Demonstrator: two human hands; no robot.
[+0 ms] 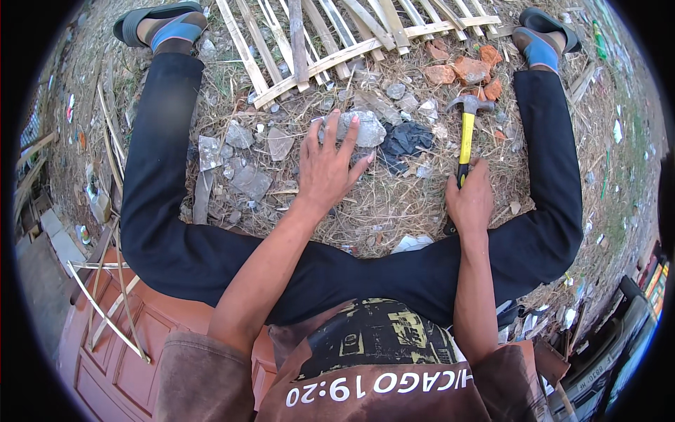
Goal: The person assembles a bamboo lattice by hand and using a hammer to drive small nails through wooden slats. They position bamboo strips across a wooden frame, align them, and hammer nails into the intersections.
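Far to the left of the grey concrete lump point(365, 131), and nearer to the person, there is a reddish-brown panelled door point(116, 373), with thin wooden strips point(107, 318) across it. Left of the lump, at a smaller distance, several flat grey stone pieces point(251, 183) are scattered on the dry grass. Beyond the lump, a row of narrow wooden slats point(242, 53) is spread, joined by a crosswise batten point(355, 50).

At the left side of the lump is the left hand point(325, 169), palm down, with its fingers extended and apart; it grasps nothing. Its fingertips overlap the left part of the lump, but I cannot tell how firmly they touch it. Just to the right of the lump lies crumpled black plastic point(406, 144), perhaps a bag; whether it contains something, I cannot tell.

Farther right of the lump is the claw hammer point(466, 137), its steel head pointing away from the person. The right hand point(471, 197), right of the lump and nearer to the body, is closed around the black part of its handle. To the right of the lump and beyond it, broken orange brick pieces point(471, 70) lie close together near the hammer's head.
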